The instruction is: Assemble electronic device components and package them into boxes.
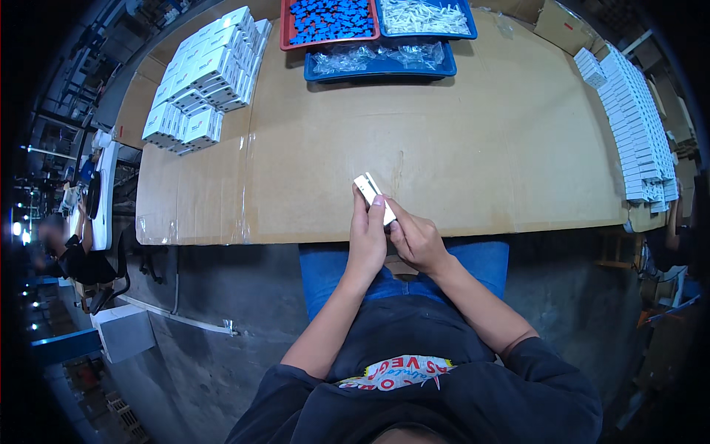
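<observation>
Dim workshop all around, with grey floor (207, 296) below and a cardboard-topped table (444, 140) across the middle. At the back, a red tray (333, 44) of blue parts (329, 18), beside a blue tray (429, 36) of white parts (425, 16); just in front, a second blue tray (381, 77) with clear bags (351, 58). To the left, stacked white boxes (203, 66), bearing small dark print, too fine to read. To the right, a long stack of cartons (629, 126). Across the dark shirt (473, 403), bold red lettering on a white patch, upside down. Over the table's near edge, a white case (363, 185), tilted, tiny marks on one end. Pinched between left hand (367, 235) thumb and fingers, thumb pressed on top. Clasped at the lower end by the right hand (420, 238), fingers curled; cannot tell exactly where beneath.
</observation>
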